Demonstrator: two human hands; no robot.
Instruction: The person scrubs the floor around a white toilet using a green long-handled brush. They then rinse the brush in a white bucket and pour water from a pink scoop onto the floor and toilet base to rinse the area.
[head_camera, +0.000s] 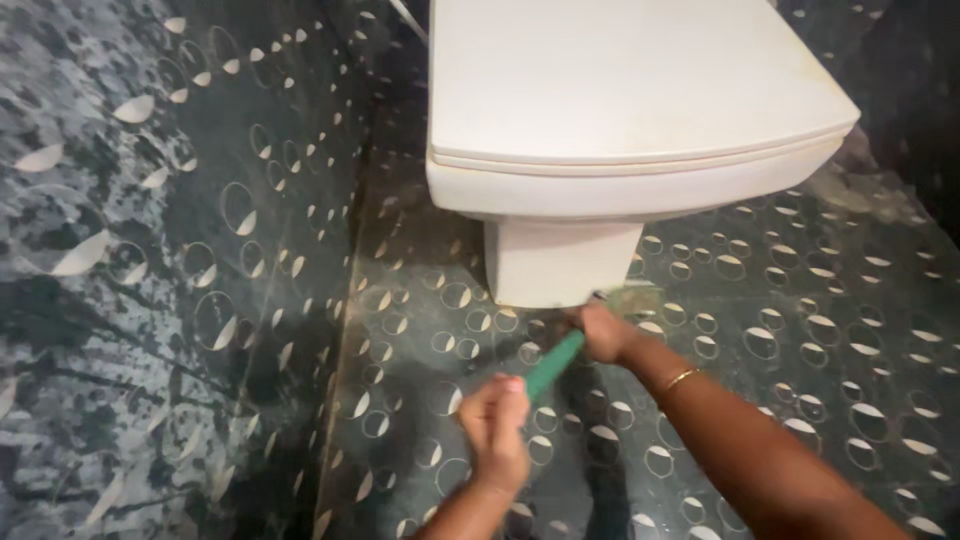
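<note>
Both hands (497, 425) (603, 333) around green handle (553, 366)

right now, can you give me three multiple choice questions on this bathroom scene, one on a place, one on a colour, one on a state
1. Where is the brush head working?
A. on top of the lid
B. at the foot of the toilet base, by the floor
C. on the wall tiles

2. What colour is the brush handle?
A. green
B. red
C. white

3. How is the toilet lid?
A. lifted up
B. taken off
C. closed down

Answers:
1 B: the right hand pushes the brush against the bottom of the toilet, where it meets the floor.
2 A: the handle between the right hand and the left hand is green.
3 C: the lid lies flat over the bowl.
</note>
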